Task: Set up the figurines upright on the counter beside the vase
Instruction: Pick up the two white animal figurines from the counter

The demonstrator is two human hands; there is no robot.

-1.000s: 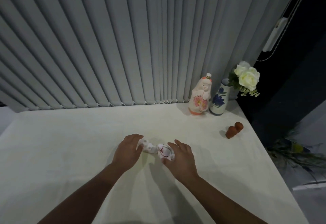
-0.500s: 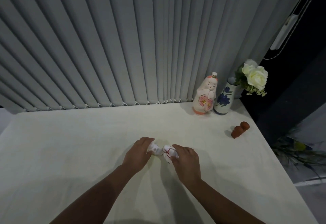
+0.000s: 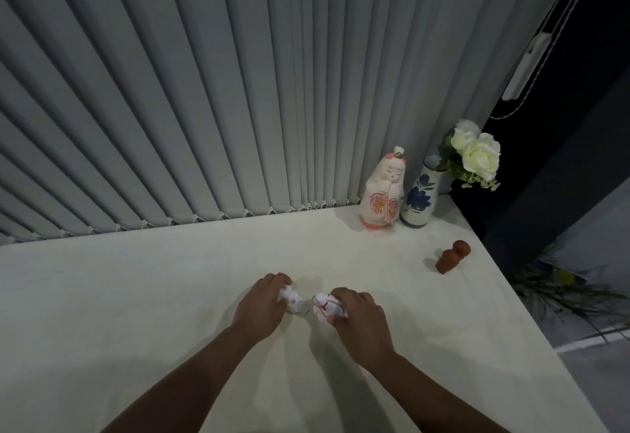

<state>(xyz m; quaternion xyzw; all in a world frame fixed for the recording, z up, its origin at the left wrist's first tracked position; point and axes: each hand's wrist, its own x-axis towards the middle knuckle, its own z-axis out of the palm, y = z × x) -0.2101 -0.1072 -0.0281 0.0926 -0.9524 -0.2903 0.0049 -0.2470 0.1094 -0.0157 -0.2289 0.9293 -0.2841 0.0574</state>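
Note:
Two small white figurines with red markings sit at the middle of the white counter. My left hand is closed around the left small figurine. My right hand grips the right small figurine. Both are partly hidden by my fingers. A tall pink-and-white doll figurine stands upright at the back right, touching a white vase with blue flowers that holds white roses. A brown figurine lies on its side near the right edge.
Grey vertical blinds hang along the counter's back edge. The counter's right edge drops off to a dark area with a plant below. A blind cord weight hangs at the upper right.
Both hands have closed more firmly on the two small figurines, which have shifted slightly. The camera has tilted, so the scene sits lower and to the right.

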